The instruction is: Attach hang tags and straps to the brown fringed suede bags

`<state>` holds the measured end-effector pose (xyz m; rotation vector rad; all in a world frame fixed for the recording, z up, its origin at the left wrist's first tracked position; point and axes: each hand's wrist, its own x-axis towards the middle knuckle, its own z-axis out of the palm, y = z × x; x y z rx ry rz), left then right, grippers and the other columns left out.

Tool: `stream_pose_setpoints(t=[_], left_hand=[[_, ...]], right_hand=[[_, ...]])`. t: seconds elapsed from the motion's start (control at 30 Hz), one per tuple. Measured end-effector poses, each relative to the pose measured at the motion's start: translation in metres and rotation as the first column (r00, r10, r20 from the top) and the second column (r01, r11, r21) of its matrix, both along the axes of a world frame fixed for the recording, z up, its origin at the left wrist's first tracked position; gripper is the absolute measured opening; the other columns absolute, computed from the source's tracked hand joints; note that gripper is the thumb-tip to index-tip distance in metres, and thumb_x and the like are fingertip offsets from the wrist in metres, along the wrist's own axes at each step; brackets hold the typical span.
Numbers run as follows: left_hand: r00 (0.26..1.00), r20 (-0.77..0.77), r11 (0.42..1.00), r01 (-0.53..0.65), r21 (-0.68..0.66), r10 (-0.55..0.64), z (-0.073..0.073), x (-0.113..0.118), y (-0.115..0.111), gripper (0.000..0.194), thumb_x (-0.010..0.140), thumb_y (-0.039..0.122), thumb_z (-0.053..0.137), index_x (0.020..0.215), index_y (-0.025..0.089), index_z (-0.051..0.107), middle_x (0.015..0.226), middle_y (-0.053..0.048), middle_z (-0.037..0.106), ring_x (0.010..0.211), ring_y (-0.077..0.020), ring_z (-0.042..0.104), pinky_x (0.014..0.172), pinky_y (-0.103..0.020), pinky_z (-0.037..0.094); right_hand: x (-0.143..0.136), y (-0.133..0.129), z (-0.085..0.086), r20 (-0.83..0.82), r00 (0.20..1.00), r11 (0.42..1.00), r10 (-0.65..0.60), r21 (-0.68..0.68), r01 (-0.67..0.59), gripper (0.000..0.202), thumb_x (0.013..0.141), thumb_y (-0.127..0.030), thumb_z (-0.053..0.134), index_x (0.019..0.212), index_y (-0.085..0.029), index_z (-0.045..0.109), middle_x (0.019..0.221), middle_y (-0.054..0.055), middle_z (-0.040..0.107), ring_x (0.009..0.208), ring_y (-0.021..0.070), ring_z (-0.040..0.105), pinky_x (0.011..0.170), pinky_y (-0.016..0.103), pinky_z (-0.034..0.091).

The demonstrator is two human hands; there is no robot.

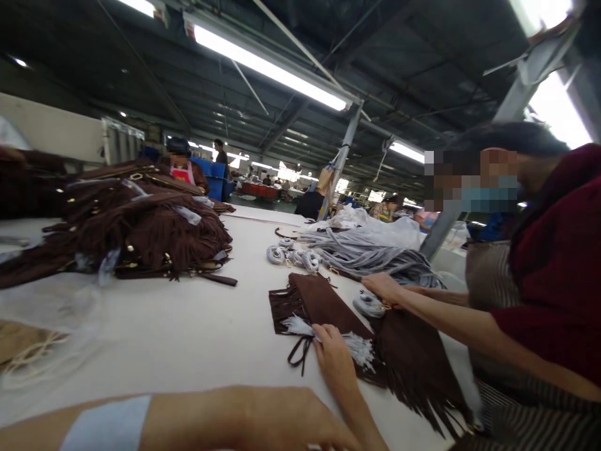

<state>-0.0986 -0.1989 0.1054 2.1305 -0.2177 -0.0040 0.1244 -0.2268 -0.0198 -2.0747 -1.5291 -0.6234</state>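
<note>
My right hand (335, 354) rests over a bundle of thin white strands (360, 351), its fingers closed round the middle. The loose strand ends spread out on both sides of it. Beneath lies a dark brown fringed suede-like piece (323, 299) on the white table, with a thin dark loop of cord (300, 356) beside it. Low in the view, my left hand (300, 416) reaches across from the left, a pale blue patch on its forearm. Its fingers are blurred and cut off by the bottom edge.
At right, a co-worker's hand (382, 288) is by a coiled grey cord (369, 305) and another brown fringed piece (413, 351). Grey cords (361, 250) lie behind. A heap of brown fringed items (154, 225) and clear plastic (51, 307) occupy the left of the table (188, 338).
</note>
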Motion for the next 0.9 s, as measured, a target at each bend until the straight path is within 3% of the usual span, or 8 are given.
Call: stream_pose_setpoints(t=[0.13,0.23,0.3,0.4,0.5,0.57,0.7,0.9], left_hand=[[0.964,-0.208,0.938,-0.092,0.334,0.169,0.009,-0.065,0.063,0.041,0.079,0.014,0.056,0.118,0.018,0.068,0.104,-0.01,0.072,0.094,-0.0267,0.067,0.084,-0.035,0.051],[0.936,-0.203,0.903,-0.196,0.383,0.289,0.012,-0.104,0.088,0.034,0.08,0.013,0.052,0.106,0.022,0.072,0.097,-0.006,0.074,0.089,-0.0218,0.067,0.08,-0.029,0.05],[0.926,-0.094,0.876,-0.309,0.371,0.366,0.013,-0.112,0.093,0.033,0.082,0.014,0.051,0.108,0.022,0.071,0.106,-0.006,0.072,0.098,-0.0215,0.065,0.088,-0.029,0.048],[0.908,0.146,0.835,-0.418,0.358,0.392,0.012,-0.092,0.092,0.04,0.085,0.015,0.053,0.124,0.018,0.06,0.132,-0.01,0.059,0.121,-0.0224,0.053,0.105,-0.032,0.037],[0.899,0.28,0.784,-0.433,0.445,0.337,0.007,-0.046,0.091,0.055,0.083,0.023,0.064,0.134,0.011,0.049,0.141,-0.017,0.048,0.132,-0.0292,0.042,0.112,-0.041,0.03],[0.888,0.268,0.719,-0.46,0.521,0.374,-0.001,-0.014,0.094,0.063,0.079,0.031,0.071,0.133,0.009,0.047,0.136,-0.022,0.051,0.129,-0.0358,0.044,0.108,-0.052,0.032],[0.872,0.125,0.661,-0.445,0.604,0.473,-0.019,0.032,0.102,0.023,0.089,0.026,0.055,0.105,0.012,0.063,0.104,-0.019,0.068,0.102,-0.0339,0.064,0.086,-0.047,0.05],[0.882,0.086,0.684,-0.418,0.598,0.464,-0.031,0.04,0.122,0.019,0.088,0.025,0.046,0.086,0.016,0.063,0.089,-0.012,0.07,0.085,-0.0273,0.067,0.072,-0.035,0.05]], right_hand=[[0.005,-0.002,-0.002,0.025,1.0,1.0,0.011,-0.017,-0.011,0.026,0.091,-0.014,0.043,0.1,-0.021,0.067,0.096,0.009,0.068,0.089,0.0247,0.063,0.09,0.041,0.048],[0.005,-0.004,0.004,0.083,0.996,1.0,0.014,-0.022,-0.012,0.025,0.093,-0.017,0.043,0.101,-0.02,0.067,0.094,0.01,0.069,0.089,0.0264,0.063,0.098,0.051,0.04],[0.002,-0.003,0.01,0.126,0.991,0.998,0.049,-0.041,-0.044,0.025,0.093,-0.017,0.045,0.102,-0.02,0.067,0.093,0.009,0.069,0.088,0.0271,0.063,0.094,0.051,0.041],[-0.007,0.004,0.023,0.165,0.973,0.985,0.159,-0.09,-0.146,0.024,0.092,-0.017,0.047,0.102,-0.023,0.068,0.094,0.008,0.07,0.084,0.0252,0.064,0.078,0.04,0.049],[-0.016,0.015,0.039,0.182,0.942,0.957,0.281,-0.121,-0.262,0.026,0.091,-0.017,0.048,0.11,-0.025,0.065,0.098,0.006,0.071,0.085,0.022,0.066,0.075,0.033,0.052],[-0.019,0.021,0.051,0.152,0.922,0.932,0.356,-0.127,-0.339,0.031,0.091,-0.018,0.048,0.119,-0.023,0.059,0.103,0.006,0.072,0.09,0.0204,0.068,0.078,0.031,0.054],[-0.017,0.019,0.07,0.044,0.911,0.899,0.409,-0.19,-0.395,0.02,0.092,-0.019,0.048,0.107,-0.024,0.061,0.095,0.004,0.07,0.087,0.0204,0.067,0.075,0.03,0.054],[0.004,0.01,0.065,-0.011,0.943,0.889,0.333,-0.331,-0.318,0.015,0.092,-0.016,0.049,0.092,-0.024,0.062,0.086,0.002,0.068,0.08,0.0195,0.064,0.072,0.029,0.049]])
